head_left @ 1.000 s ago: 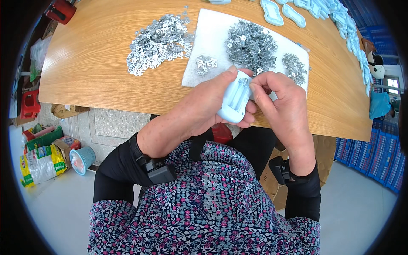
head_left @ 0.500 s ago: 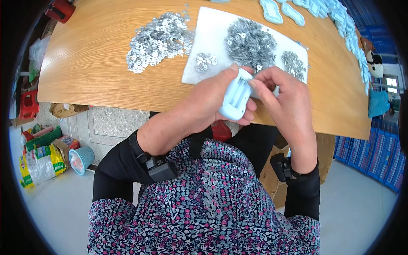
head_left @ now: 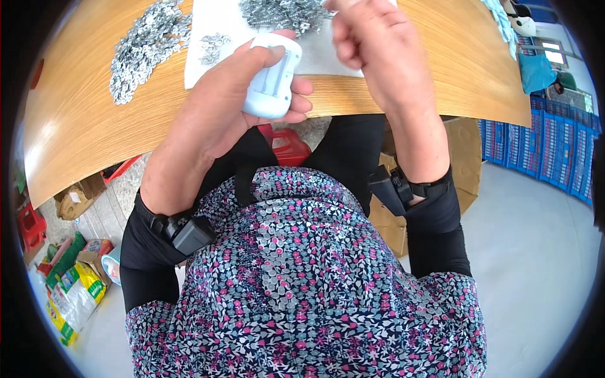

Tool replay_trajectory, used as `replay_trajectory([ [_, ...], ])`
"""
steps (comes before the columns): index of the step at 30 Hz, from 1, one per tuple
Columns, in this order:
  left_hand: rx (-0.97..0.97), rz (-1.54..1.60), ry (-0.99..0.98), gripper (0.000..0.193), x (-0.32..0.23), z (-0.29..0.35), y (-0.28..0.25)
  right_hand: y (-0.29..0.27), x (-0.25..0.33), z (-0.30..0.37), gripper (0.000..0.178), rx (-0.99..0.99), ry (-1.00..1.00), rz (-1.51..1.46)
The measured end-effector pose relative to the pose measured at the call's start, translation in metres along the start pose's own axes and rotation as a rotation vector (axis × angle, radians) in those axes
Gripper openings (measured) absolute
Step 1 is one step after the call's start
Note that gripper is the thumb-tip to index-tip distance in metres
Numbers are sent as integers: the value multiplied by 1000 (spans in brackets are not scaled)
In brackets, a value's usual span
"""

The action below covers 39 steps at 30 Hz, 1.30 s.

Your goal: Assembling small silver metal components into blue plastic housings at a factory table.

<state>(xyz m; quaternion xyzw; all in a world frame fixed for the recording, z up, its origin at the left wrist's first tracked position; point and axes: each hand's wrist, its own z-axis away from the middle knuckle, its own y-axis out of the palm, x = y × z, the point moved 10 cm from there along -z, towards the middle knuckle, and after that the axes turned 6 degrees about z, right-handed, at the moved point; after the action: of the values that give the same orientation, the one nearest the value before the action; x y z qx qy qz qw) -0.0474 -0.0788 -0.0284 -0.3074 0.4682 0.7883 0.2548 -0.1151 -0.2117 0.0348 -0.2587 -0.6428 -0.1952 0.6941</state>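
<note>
My left hand (head_left: 220, 94) is wrapped round a light blue plastic casing (head_left: 270, 104), its thumb pressed into the long recess in the open face. The recess looks like a battery compartment. Over the near right side of a white foam sheet (head_left: 200, 74) is my right hand (head_left: 384, 57), apart from the casing and slightly blurred. Its fingers are curled in, and the fingertips lie close to the upper edge of the view; anything pinched there cannot be made out. Beside those fingertips, a heap of small metal springs (head_left: 287, 14) lies on the foam.
Small flat metal pieces form a pile (head_left: 148, 47) on the wooden table (head_left: 82, 107), left of the foam. A smaller cluster of metal pieces (head_left: 214, 47) sits on the foam. Beneath the table are a red stool (head_left: 290, 148) and a cardboard box (head_left: 463, 164). Blue crates (head_left: 548, 145) stand at right.
My right hand has left the casing and moved up beside the spring heap. My left hand still holds the casing, with its thumb now in the recess. The view has shifted.
</note>
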Motion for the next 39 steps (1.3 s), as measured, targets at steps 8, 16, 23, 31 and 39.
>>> replay_trajectory([
  [8, 47, 34, -5, 56, 2, -2, 3, -34, 13, -7, 33, -93, -94, -618],
  [16, 89, 80, -10, 57, 3, -3, 4, -31, 0, -14, 35, 11, -66, -936],
  [23, 167, 226, -43, 57, 7, -5, 4, -34, -7, -8, 29, -141, -39, -192],
  [31, 197, 241, 26, 56, -2, 2, 4, 16, -11, 11, 23, 0, -6, 259],
  [39, -38, -245, 193, 42, -20, -3, -15, 20, -21, 9, 21, 125, 53, 276],
])
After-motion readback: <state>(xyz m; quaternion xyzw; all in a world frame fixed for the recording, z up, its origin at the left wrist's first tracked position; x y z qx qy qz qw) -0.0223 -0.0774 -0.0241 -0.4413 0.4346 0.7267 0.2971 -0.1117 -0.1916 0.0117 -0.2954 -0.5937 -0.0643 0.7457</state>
